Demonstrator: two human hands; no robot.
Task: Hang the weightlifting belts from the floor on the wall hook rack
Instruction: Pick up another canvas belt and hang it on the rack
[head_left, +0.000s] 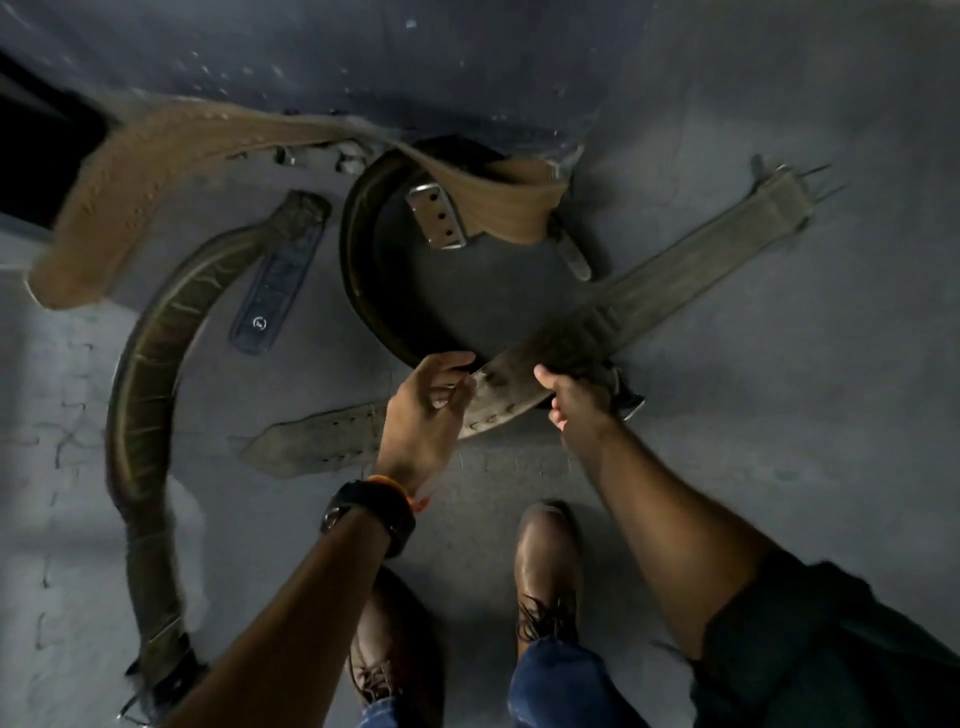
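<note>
Weightlifting belts lie scattered on the grey floor (779, 415) below me: a tan suede belt (130, 208) at upper left, a dark curved belt (140, 415) at left, a black coiled belt (374, 291), and a grey-olive belt (675, 286) running diagonally. My right hand (571, 397) is clamped on the grey-olive one; my left hand (426, 415) pinches its worn edge. I can read no lettering.

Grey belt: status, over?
Left hand and right hand both closing on the grey belt, grip not confirmed. Belt on the floor, lying across the dark belt. Tan belt and olive belt clear.
</note>
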